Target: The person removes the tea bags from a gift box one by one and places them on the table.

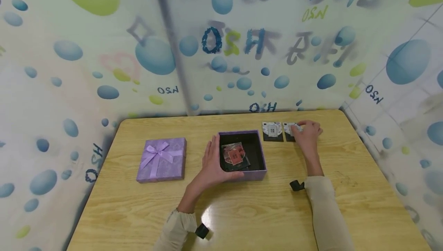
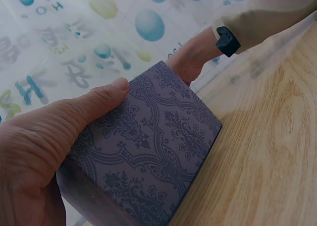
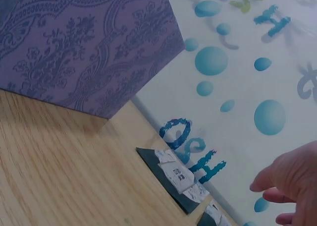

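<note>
My left hand (image 1: 212, 165) holds the front left corner of an open purple patterned gift box (image 1: 255, 175). Its fingers lie along the left wall; in the left wrist view the thumb (image 2: 101, 99) rests against the patterned front. Inside the dark box lie flat square packets with a red label (image 1: 235, 157), overlapping. On the table to the right lie two grey-and-black square packets, one on the left (image 1: 272, 131) and one on the right (image 1: 288, 132). My right hand (image 1: 308, 133) is over the right packet's right side, fingers slightly bent; contact is unclear.
A purple lid (image 1: 173, 169) with a ribbon bow lies left of the box. The wooden table (image 1: 277, 212) meets a wall (image 1: 221, 89) printed with blue and green drops at its back edge. Black wrist devices sit at both cuffs.
</note>
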